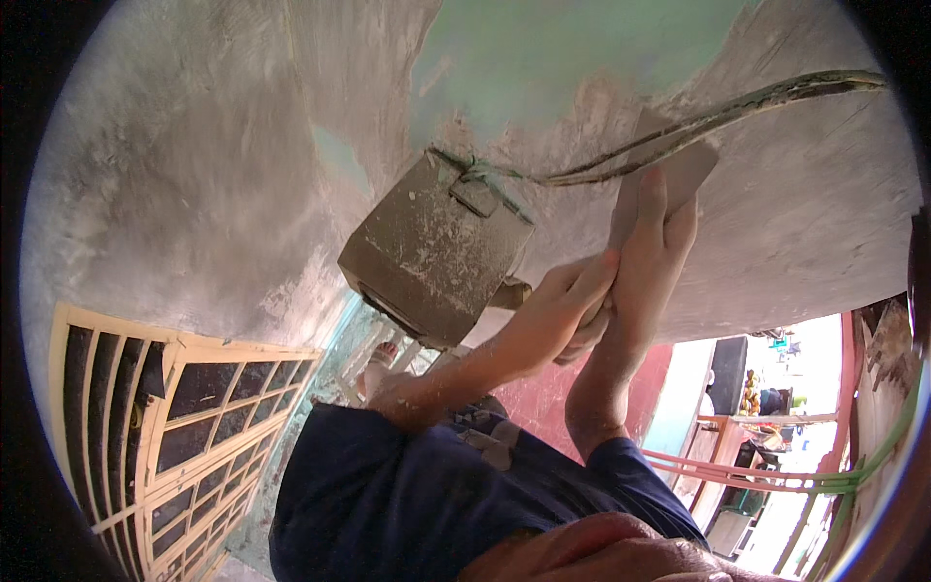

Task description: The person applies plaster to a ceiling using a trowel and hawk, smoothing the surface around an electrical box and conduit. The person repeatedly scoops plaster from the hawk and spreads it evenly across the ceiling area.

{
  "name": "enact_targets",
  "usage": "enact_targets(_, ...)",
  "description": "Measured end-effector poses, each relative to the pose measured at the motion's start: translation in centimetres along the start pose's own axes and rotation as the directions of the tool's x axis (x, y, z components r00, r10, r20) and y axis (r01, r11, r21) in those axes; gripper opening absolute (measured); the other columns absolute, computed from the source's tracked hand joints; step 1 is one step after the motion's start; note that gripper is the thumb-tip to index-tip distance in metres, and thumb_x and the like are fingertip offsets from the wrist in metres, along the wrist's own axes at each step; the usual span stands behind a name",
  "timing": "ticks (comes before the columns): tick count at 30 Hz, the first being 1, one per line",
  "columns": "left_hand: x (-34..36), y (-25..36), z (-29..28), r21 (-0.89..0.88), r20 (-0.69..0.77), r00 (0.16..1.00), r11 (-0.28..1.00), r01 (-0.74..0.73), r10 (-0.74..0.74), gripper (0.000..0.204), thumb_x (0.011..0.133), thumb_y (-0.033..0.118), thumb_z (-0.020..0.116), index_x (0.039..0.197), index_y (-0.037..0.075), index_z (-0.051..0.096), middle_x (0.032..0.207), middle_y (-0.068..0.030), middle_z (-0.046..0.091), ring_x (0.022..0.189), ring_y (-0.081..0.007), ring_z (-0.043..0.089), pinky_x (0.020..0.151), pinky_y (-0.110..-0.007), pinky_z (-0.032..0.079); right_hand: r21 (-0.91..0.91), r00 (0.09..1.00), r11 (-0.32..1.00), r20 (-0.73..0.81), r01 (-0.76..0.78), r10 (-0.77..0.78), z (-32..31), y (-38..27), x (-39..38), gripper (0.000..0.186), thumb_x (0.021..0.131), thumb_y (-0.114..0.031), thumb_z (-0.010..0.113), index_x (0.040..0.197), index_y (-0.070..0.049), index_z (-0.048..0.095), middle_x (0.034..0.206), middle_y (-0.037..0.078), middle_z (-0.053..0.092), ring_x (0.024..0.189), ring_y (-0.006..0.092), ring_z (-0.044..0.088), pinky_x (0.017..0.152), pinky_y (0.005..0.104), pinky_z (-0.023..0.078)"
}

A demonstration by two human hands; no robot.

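Observation:
My right hand (652, 242) is raised to the wall, its fingers pressing a flat grey plastering blade (693, 167) against the surface. My left hand (567, 315) is closed beside it, fingertips touching the right hand near the base of the palm. What the left fingers hold, if anything, is hidden. Left of both hands is a boxy, mud-coloured case (436, 242) spattered with plaster. A short brown cylindrical piece (511, 293) shows between the case and my left hand. Grey plaster coats much of the wall (194, 175), around a patch of green paint (562, 58).
Twisted cables (756, 102) run from the case to the upper right, crossing over the blade. A cream window grille (208, 417) fills the lower left. At the right, an opening has pinkish rails (747, 472), a green bar, and a shelf with goods beyond.

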State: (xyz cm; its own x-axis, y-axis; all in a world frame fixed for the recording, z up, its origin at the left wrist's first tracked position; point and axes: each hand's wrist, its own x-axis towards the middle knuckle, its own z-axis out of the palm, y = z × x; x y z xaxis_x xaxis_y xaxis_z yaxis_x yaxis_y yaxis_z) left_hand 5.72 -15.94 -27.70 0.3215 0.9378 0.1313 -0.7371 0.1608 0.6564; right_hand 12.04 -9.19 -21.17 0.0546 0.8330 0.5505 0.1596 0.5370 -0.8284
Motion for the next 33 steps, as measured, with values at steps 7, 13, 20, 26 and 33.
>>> enact_targets(7, 0.8, 1.0, 1.2, -0.05, 0.023, 0.998, 0.997, -0.052, 0.053, 0.046, 0.109, 0.052, 0.041, 0.091, 0.011, 0.048, 0.052, 0.0063, 0.037, 0.037, -0.0039, 0.028, 0.032, -0.025, 0.018, -0.031, 0.995, 0.999, 0.101, 0.015, -0.011, -0.7, -1.5, 1.6, 0.038, 0.104, -0.031, 0.058, 0.118, 0.004, 0.063, 0.102, 0.005, 0.064, 0.095, 0.0143, 0.053, 0.086, 0.0299, 0.044)
enact_targets(13, 2.2, 1.5, 1.3, 0.004, 0.024, 0.994, 0.994, -0.105, 0.105, 0.047, 0.107, 0.055, 0.044, 0.087, 0.012, 0.053, 0.048, 0.0073, 0.034, 0.035, -0.0041, 0.026, 0.032, -0.026, 0.016, -0.029, 0.995, 0.999, 0.099, 0.027, -0.024, -0.5, -1.6, 3.1, 0.042, 0.105, -0.034, 0.055, 0.122, 0.004, 0.062, 0.106, 0.007, 0.065, 0.097, 0.0148, 0.055, 0.087, 0.0309, 0.045)
enact_targets(20, 1.3, 0.6, 0.9, -0.049, -0.015, 0.999, 0.998, -0.043, 0.042, 0.049, 0.105, 0.058, 0.045, 0.089, 0.012, 0.054, 0.051, 0.0079, 0.036, 0.036, -0.0036, 0.024, 0.033, -0.026, 0.015, -0.084, 0.999, 0.995, 0.012, 0.051, -0.051, -0.1, -0.8, 1.1, 0.03, 0.104, -0.022, 0.052, 0.115, 0.005, 0.058, 0.092, 0.004, 0.058, 0.084, 0.0135, 0.047, 0.077, 0.0295, 0.042)
enact_targets(26, 3.7, 4.4, 4.2, 0.013, -0.009, 0.991, 0.991, -0.134, 0.134, 0.052, 0.104, 0.062, 0.045, 0.086, 0.014, 0.052, 0.051, 0.0085, 0.035, 0.036, -0.0033, 0.024, 0.033, -0.026, 0.014, -0.022, 0.981, 0.984, 0.087, 0.175, -0.172, -0.5, -4.7, 5.6, 0.031, 0.103, -0.023, 0.051, 0.116, 0.004, 0.057, 0.091, 0.005, 0.057, 0.085, 0.0145, 0.048, 0.076, 0.0305, 0.043)
enact_targets(33, 2.0, 1.0, 3.1, -0.063, 0.04, 0.998, 0.997, -0.038, 0.041, 0.054, 0.103, 0.064, 0.045, 0.082, 0.015, 0.052, 0.05, 0.0088, 0.034, 0.036, -0.0033, 0.024, 0.034, -0.025, 0.014, -0.102, 0.993, 0.988, 0.045, 0.117, -0.113, -2.1, -1.7, 3.2, 0.046, 0.103, -0.035, 0.054, 0.125, 0.005, 0.063, 0.104, 0.012, 0.066, 0.095, 0.0196, 0.057, 0.084, 0.0342, 0.047)
